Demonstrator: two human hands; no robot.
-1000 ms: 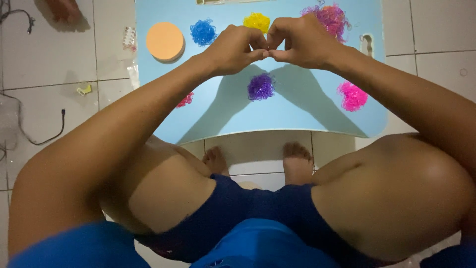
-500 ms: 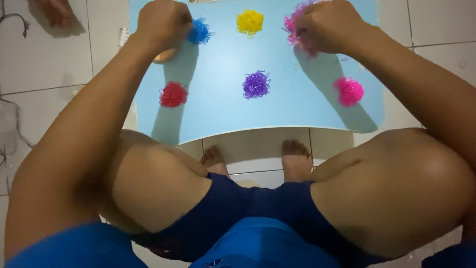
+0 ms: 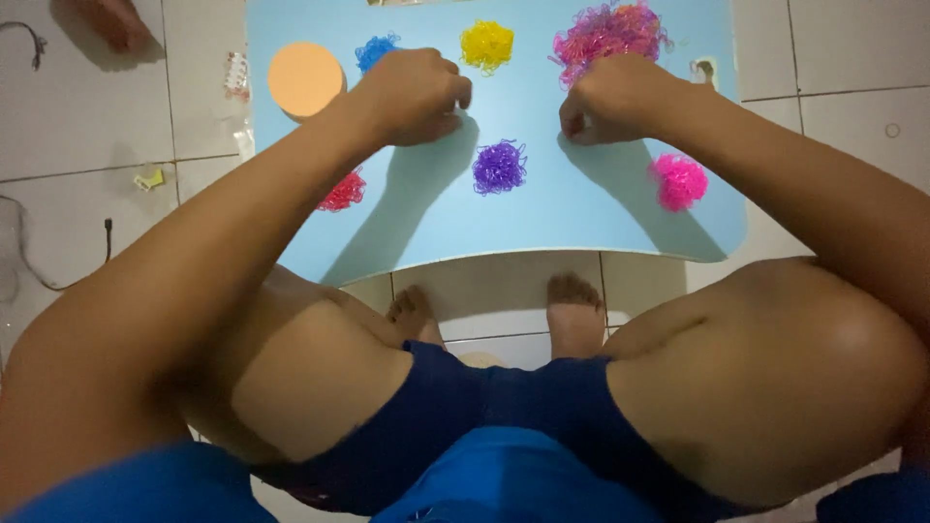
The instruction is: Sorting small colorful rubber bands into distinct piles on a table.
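1. The left hand (image 3: 412,94) and right hand (image 3: 608,98) are curled shut over the light blue table (image 3: 581,218); whether anything is pinched cannot be told.
2. The purple band pile (image 3: 500,167) lies between them, slightly nearer; neither hand is clearly closer.
3. The mixed pink pile (image 3: 608,31) sits just beyond the right hand, the blue pile (image 3: 373,50) just far-left of the left.

A low table (image 3: 581,223) fills the upper middle of the frame, carrying a disc (image 3: 305,78) at its upper left, then three heaps of small bands along the top edge: one (image 3: 373,50) beside the disc, one (image 3: 486,44) at centre and the largest (image 3: 608,31) at upper right. Nearer the frame's middle lie three more heaps, at left (image 3: 341,192), centre (image 3: 499,167) and right (image 3: 677,181). The left hand (image 3: 412,95) rests on the table between the disc-side heap and the centre one, the right hand (image 3: 608,100) just below the largest heap.
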